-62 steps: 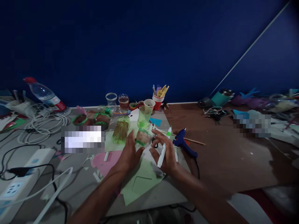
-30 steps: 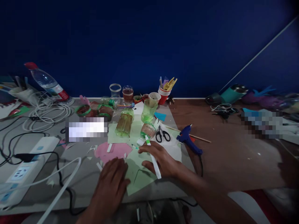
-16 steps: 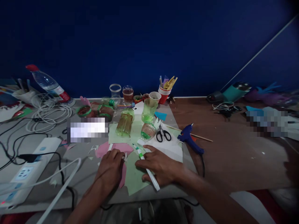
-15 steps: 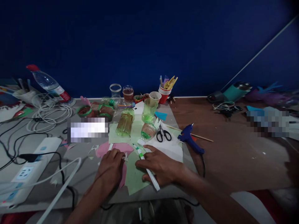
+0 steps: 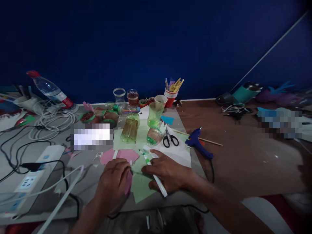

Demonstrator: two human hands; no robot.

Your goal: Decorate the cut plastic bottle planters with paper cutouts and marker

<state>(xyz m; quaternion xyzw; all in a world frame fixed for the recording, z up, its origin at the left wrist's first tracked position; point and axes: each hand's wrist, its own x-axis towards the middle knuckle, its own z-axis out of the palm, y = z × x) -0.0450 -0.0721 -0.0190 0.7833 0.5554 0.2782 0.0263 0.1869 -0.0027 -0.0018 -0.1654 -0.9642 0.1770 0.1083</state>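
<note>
My right hand (image 5: 168,172) is at the front middle of the table, over a pale green sheet (image 5: 142,190). A white marker with green bands (image 5: 159,184) is held slantwise among its fingers, its green tip pointing away from me. A small white piece, possibly a cap (image 5: 146,148), lies by the index fingertip. My left hand (image 5: 113,180) is over pink paper (image 5: 126,156) with its fingers curled together. What they hold, if anything, is hidden. Black-handled scissors (image 5: 170,140) rest on white paper (image 5: 180,156) beyond my right hand.
Cut green plastic bottles (image 5: 130,130) and paper cups (image 5: 161,100) stand behind the papers. A blue glue gun (image 5: 200,144) and a wooden stick (image 5: 209,142) lie to the right. On the left are a power strip (image 5: 36,175), tangled cables (image 5: 53,120) and a leaning water bottle (image 5: 52,91).
My left hand has shifted slightly toward me and rolled, its fingers now more curled. My right hand and the marker stay almost where they were.
</note>
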